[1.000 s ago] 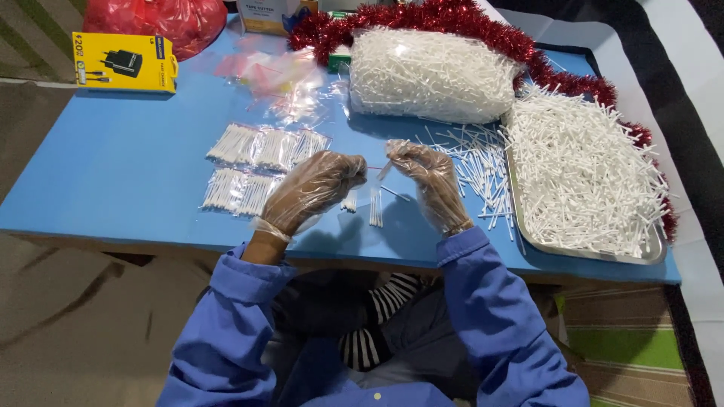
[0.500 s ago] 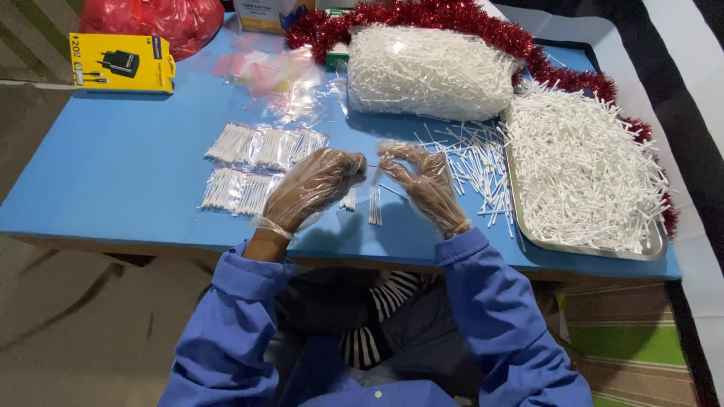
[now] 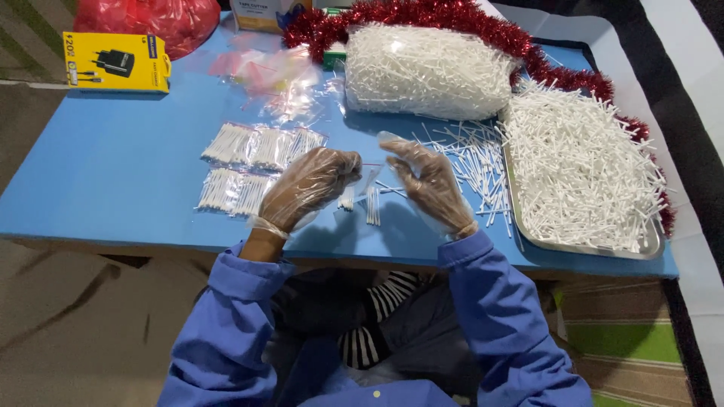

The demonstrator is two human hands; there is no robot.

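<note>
Gloved hands (image 3: 309, 188) (image 3: 428, 185), small clear bag (image 3: 368, 177), cotton swabs (image 3: 371, 205)

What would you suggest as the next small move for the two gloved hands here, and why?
Probably slide the few swabs lying below into the small clear bag: the left hand and right hand seem to hold it between them, and filled bags lie alongside.

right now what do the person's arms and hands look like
Both arms are in loose blue sleeves that end at the wrist. The left hand and the right hand each wear a thin, clear, crinkly plastic glove, baggy and gathered at the cuff. No watch, rings or markings show.
</note>
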